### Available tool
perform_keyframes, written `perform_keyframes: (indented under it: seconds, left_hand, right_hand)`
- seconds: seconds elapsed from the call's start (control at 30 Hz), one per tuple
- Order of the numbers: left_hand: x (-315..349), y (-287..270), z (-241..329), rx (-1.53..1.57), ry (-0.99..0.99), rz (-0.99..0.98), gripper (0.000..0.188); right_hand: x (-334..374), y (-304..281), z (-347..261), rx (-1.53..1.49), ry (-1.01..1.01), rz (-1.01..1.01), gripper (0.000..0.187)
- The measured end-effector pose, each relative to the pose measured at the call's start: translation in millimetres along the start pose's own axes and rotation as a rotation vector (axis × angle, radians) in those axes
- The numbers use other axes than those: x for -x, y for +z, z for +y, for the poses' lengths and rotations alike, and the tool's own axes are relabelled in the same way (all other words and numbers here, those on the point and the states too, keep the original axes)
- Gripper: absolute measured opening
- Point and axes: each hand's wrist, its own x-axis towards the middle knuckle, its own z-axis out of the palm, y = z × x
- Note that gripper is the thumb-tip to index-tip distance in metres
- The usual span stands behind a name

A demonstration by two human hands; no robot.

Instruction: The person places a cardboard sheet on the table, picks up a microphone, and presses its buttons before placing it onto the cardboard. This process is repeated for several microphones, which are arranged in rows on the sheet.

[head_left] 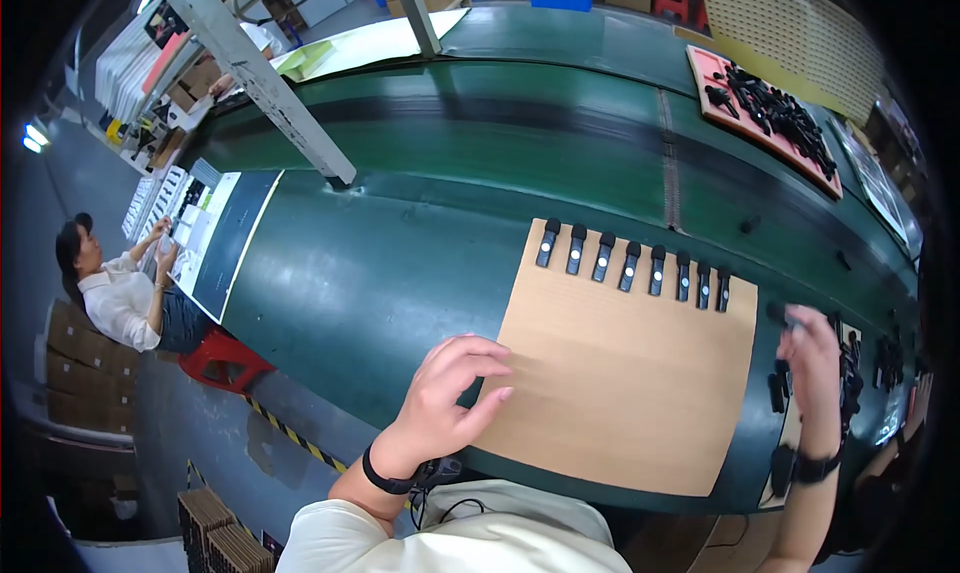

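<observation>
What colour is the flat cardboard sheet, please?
The cardboard sheet is light brown, clearest in the head view.

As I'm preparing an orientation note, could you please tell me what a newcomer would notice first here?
The row of eight small black microphones would likely catch the eye first, lined up along the far edge of the brown cardboard sheet. Next comes the pink tray heaped with black parts, at upper right.

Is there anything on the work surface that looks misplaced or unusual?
Two small dark pieces lie loose on the green surface beyond the right hand, away from the neat row of black devices on the cardboard sheet and the heaped pink tray. They seem stray.
</observation>
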Motion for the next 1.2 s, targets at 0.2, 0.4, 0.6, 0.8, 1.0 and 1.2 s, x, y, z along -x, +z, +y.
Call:
perform_keyframes:
  seconds: [0.2,0.4,0.6,0.8,1.0,1.2]
  left_hand:
    - [-1,12,38,0.139,0.141,-0.156,0.023]
    - [-7,50,77,0.337,0.277,-0.381,0.024]
    - [6,68,81,0.367,0.257,-0.494,0.027]
    - [12,69,81,0.448,0.16,-0.403,0.027]
    - [9,72,77,0.4,0.212,-0.309,0.033]
    - [6,73,76,0.343,0.253,-0.305,0.033]
  right_hand:
    - [151,59,-13,0.127,-0.148,0.019,0.018]
    - [164,121,-10,0.231,-0.305,-0.109,0.021]
    - [165,141,3,0.225,-0.485,-0.058,0.027]
    - [158,150,6,0.283,-0.607,-0.042,0.032]
    - [152,159,5,0.291,-0.621,0.035,0.037]
    - [148,161,8,0.297,-0.646,0.039,0.039]
